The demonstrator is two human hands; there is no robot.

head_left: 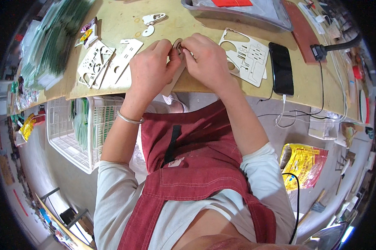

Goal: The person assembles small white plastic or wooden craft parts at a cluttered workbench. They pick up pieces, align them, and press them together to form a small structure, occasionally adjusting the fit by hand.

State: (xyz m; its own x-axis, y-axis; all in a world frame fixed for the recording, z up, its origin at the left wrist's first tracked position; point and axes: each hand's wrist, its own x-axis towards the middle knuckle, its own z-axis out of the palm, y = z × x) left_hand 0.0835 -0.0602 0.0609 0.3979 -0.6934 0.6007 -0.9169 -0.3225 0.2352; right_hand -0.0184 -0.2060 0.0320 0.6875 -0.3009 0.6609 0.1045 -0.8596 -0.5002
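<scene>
My left hand [153,66] and my right hand [208,61] meet over the table's near edge, fingers closed in a pinch. Between the fingertips is a small round piece [178,43], partly hidden by the fingers. Below the hands a pale flat strip [174,79] slants down; whether it joins the round piece I cannot tell. Left of my left hand lie pale cut-out sheets, one [95,63] overlapping others. Another cut-out sheet [254,52] is right of my right hand. Beyond the hands rest a loose cut-out part [153,18] and a small disc [148,31].
A phone [281,68] with a white cable lies to the right, near a brown board [301,39]. A grey plastic tray [246,21] stands at the back. Stacked plastic-wrapped sheets [50,41] rise at the left. A white basket [92,133] stands below the table edge.
</scene>
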